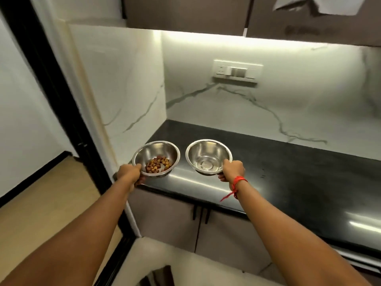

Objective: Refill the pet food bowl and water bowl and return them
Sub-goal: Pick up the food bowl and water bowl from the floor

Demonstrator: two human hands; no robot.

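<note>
Two steel bowls are at the left end of a black countertop [299, 182]. The left one, the food bowl [152, 149], has a small heap of brown and orange kibble [157, 164] in its bottom. My left hand [132, 174] grips its near-left rim, thumb over the edge. The right one, the water bowl [208, 153], looks to hold clear water. My right hand [233, 170], with a red thread on the wrist, grips its near-right rim. Whether the bowls rest on the counter or hover just above it, I cannot tell.
White marbled walls close the counter at the back and left, with a switch panel [237, 72] on the back wall. Dark upper cabinets [185, 13] hang overhead. Lower cabinet doors with black handles [201, 213] sit under the counter. A black door frame [61, 100] stands left.
</note>
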